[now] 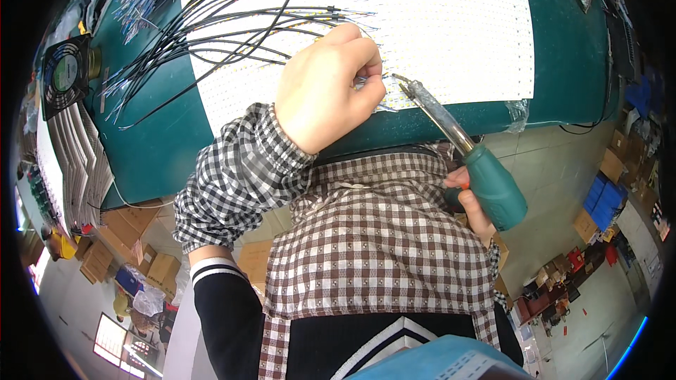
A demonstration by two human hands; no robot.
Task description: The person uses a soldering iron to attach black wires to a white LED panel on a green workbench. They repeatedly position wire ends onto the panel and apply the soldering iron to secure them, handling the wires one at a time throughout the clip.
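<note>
My left hand is curled over the near edge of a wide white panel of LED strips, pinching thin wire ends between thumb and fingers. My right hand grips the green handle of a soldering iron. Its metal shaft slants up and left, and the tip rests at the panel's near edge just right of my left fingers. Black wires fan out leftward from the panel across a green bench.
A small black fan stands at the bench's left end beside a stack of white strips. Cardboard boxes lie on the floor at lower left, and blue and brown boxes at right. I wear a checked apron.
</note>
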